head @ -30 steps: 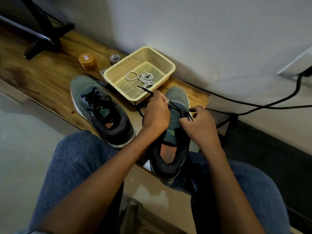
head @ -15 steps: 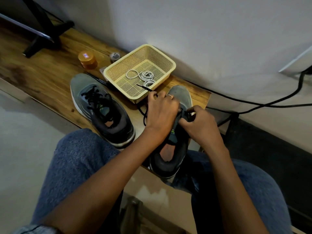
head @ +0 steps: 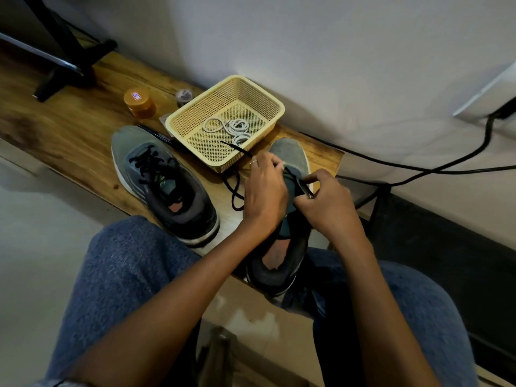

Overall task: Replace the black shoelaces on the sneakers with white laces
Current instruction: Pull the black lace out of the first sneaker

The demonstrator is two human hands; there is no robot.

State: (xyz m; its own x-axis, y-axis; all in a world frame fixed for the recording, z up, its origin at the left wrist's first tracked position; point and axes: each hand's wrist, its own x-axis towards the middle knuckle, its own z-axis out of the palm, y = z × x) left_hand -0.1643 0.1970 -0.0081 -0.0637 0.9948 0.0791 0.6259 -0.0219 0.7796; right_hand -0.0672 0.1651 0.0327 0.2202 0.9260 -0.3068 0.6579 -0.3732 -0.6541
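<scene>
While both hands (head: 296, 196) pinch its black lace (head: 300, 184), the sneaker (head: 290, 155) points toe-away.

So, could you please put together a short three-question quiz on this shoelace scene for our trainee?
1. True or false: the white laces lie in the yellow basket.
2. Which sneaker keeps its full black lacing: A, the left sneaker, or B, the right sneaker?
3. What does the right hand pinch?

Key: 1 true. 2 A. 3 The black lace; the left hand also works on that shoe.
</scene>
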